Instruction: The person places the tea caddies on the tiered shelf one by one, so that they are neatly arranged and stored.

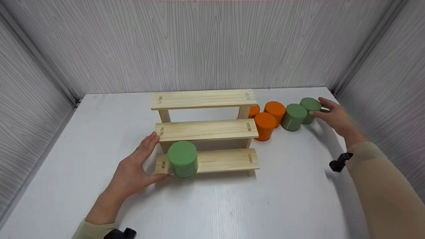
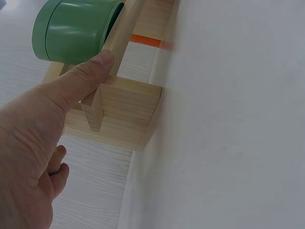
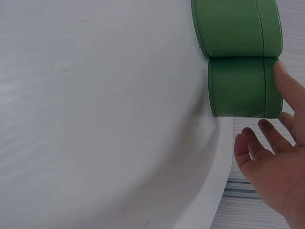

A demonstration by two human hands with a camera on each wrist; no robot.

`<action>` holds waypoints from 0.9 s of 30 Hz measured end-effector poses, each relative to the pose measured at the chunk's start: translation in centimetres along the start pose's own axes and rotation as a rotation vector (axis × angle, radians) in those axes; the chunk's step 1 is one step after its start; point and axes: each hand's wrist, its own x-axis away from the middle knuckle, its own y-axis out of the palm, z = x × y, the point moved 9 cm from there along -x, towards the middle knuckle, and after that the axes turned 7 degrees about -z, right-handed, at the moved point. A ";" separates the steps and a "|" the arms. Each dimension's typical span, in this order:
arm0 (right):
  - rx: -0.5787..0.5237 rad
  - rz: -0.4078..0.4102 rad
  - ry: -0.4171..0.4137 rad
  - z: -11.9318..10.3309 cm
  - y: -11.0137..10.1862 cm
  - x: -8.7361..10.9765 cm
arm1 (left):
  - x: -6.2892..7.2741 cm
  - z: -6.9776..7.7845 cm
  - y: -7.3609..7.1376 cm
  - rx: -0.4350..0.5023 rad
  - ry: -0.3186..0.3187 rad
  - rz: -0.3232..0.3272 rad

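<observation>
A wooden rack with three steps (image 1: 207, 130) stands on the white table. One green canister (image 1: 182, 159) sits upright at the left part of its lowest step. My left hand (image 1: 132, 169) is spread around the rack's left end, thumb against the lowest step's edge in the left wrist view and fingertips by the middle step. At the right, my right hand (image 1: 337, 119) reaches around the farthest green canister (image 1: 311, 111). Its thumb lies at the lid in the right wrist view, the other fingers apart from the side. A second green canister (image 1: 294, 118) touches that one.
Several orange canisters, among them a front one (image 1: 265, 126) and a rear one (image 1: 275, 113), stand between the rack and the green pair; another is partly hidden behind the rack. Grey wood-grain panels (image 1: 206, 46) enclose the table (image 1: 232, 205) at the back and sides.
</observation>
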 end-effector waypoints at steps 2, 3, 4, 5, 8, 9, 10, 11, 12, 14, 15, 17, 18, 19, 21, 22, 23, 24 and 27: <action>0.000 -0.005 0.011 0.1 0.1 0.0 | 0.0 0.0 0.0 0.005 0.005 0.006; 0.001 -0.005 0.013 0.2 0.1 0.0 | 0.0 0.0 0.0 0.009 0.008 0.010; 0.002 -0.003 0.015 0.2 0.1 0.0 | 0.0 0.0 0.0 0.008 0.011 0.011; -0.004 -0.002 0.015 0.2 0.2 0.0 | 0.0 0.0 0.0 0.008 0.012 0.011; -0.004 0.005 0.010 0.1 0.2 -0.1 | 0.0 0.0 0.0 0.008 0.013 0.013; -0.003 0.009 0.011 0.1 0.2 -0.2 | 0.0 0.0 0.0 0.009 0.014 0.014; -0.009 0.008 0.012 0.0 0.2 -0.1 | 0.0 0.1 -0.1 0.007 0.014 0.013; -0.010 0.010 0.012 0.0 0.3 -0.1 | 0.0 0.1 -0.1 0.006 0.013 0.012; -0.011 0.013 0.012 0.0 0.2 -0.1 | 0.0 0.1 0.0 0.006 0.010 0.010; -0.008 0.016 0.012 0.0 0.2 -0.1 | 0.0 0.1 -0.1 0.007 0.008 0.009; -0.004 0.017 0.012 0.0 0.2 0.0 | 0.0 0.1 0.0 0.005 0.007 0.007; 0.011 0.018 0.010 0.1 0.1 0.1 | 0.0 0.1 0.0 0.003 0.005 0.006; 0.017 0.017 0.005 0.1 0.0 0.2 | 0.0 0.1 0.0 0.002 0.004 0.006; 0.022 0.016 0.000 0.1 0.0 0.2 | 0.0 0.1 0.0 -0.001 0.005 0.006; 0.038 0.015 -0.011 0.0 -0.2 0.4 | 0.0 0.1 0.0 -0.002 0.004 0.005; 0.042 0.015 -0.015 0.0 -0.2 0.5 | 0.0 0.1 -0.1 -0.002 0.003 0.005; 0.045 0.017 -0.020 0.0 -0.3 0.5 | 0.1 0.1 -0.1 -0.002 0.001 0.005; 0.045 0.017 -0.022 0.1 -0.3 0.6 | 0.1 0.1 -0.1 -0.002 0.001 0.005; 0.059 0.017 -0.020 0.4 -0.5 0.9 | 0.1 0.1 -0.2 -0.002 0.003 0.009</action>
